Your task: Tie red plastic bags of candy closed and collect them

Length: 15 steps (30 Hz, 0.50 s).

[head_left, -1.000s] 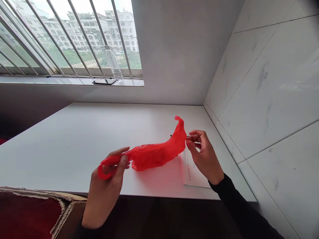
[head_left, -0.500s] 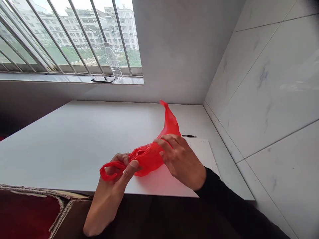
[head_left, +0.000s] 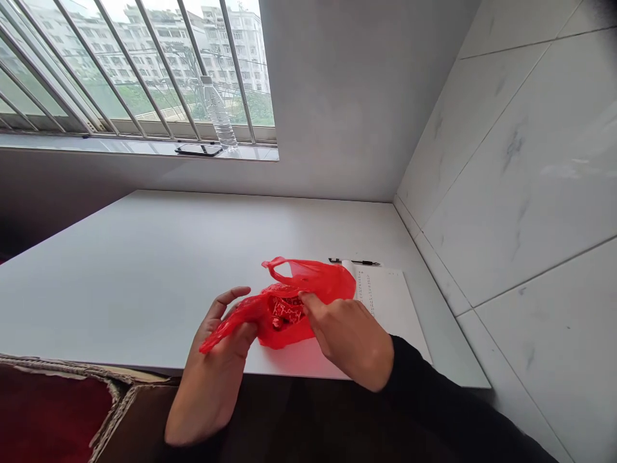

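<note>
A thin red plastic bag (head_left: 330, 278) rests near the front edge of the white table, its mouth facing up towards me. Inside it shows a red item with white and dark markings (head_left: 288, 312), too covered to name. My left hand (head_left: 224, 334) is at the bag's left side, fingers and thumb spread apart, with a strip of the red plastic draped across the palm. My right hand (head_left: 347, 328) is closed at the right side of the mouth, fingertips gripping the rim. One handle loop stands up at the back of the bag.
Right of the bag lie a sheet of paper with printed rows (head_left: 390, 289) and a black pen (head_left: 364, 262). A tiled wall (head_left: 530, 193) borders the table (head_left: 144, 257). A water bottle (head_left: 220, 119) and a phone (head_left: 197, 150) are on the sill. Cardboard (head_left: 139, 418) sits at front left.
The bag's tall upright end has dropped, and its mouth is spread, showing the patterned item inside. My left hand's fingers have opened from the handle; my right hand has moved down to the rim.
</note>
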Each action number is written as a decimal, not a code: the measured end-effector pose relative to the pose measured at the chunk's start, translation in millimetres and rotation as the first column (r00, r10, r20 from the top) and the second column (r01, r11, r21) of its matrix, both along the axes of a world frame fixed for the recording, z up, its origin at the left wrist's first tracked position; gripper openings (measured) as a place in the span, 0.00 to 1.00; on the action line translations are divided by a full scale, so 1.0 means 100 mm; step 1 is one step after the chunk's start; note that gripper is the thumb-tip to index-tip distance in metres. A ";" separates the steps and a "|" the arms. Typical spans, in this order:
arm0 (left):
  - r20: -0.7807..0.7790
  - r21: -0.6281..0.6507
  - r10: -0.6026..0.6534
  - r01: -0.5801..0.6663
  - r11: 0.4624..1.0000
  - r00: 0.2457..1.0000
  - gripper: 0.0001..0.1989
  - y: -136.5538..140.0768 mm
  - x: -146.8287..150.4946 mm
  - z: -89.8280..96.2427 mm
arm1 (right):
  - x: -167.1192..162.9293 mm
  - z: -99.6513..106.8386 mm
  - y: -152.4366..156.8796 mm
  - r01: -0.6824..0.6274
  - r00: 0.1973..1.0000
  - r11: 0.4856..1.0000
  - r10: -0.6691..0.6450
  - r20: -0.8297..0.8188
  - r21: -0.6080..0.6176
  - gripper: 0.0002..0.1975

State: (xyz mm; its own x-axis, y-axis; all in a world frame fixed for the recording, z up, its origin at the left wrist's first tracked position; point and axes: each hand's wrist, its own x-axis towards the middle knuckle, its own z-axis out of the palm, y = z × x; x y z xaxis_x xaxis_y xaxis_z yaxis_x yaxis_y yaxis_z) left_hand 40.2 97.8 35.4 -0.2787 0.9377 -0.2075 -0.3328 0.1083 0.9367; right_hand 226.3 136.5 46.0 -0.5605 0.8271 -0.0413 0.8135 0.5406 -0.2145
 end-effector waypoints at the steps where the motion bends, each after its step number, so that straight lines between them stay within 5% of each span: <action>1: -0.006 -0.020 -0.009 0.009 1.000 1.000 0.28 0.00 0.01 -0.01 | -0.05 0.00 0.01 -0.032 0.994 0.999 0.036 -0.104 0.039 0.18; 4: -0.055 -0.075 -0.015 0.011 0.997 0.998 0.26 0.00 0.02 -0.06 | -0.17 -0.05 0.09 -0.143 0.962 0.989 0.145 -0.232 0.026 0.16; 7: -0.197 -0.107 -0.093 0.073 0.992 0.976 0.23 -0.03 0.00 -0.09 | -0.18 -0.14 0.20 -0.071 0.996 0.992 0.066 -0.055 -0.105 0.14; 12: -0.606 -0.239 -0.238 0.112 0.965 0.759 0.20 -0.06 -0.04 -0.17 | -0.04 -0.13 0.24 0.096 0.992 0.988 -0.084 0.094 -0.123 0.18; 15: -0.693 -0.263 -0.223 0.048 0.964 0.686 0.17 -0.03 -0.07 -0.23 | -0.03 -0.04 0.18 0.162 0.983 0.979 -0.148 0.113 -0.126 0.24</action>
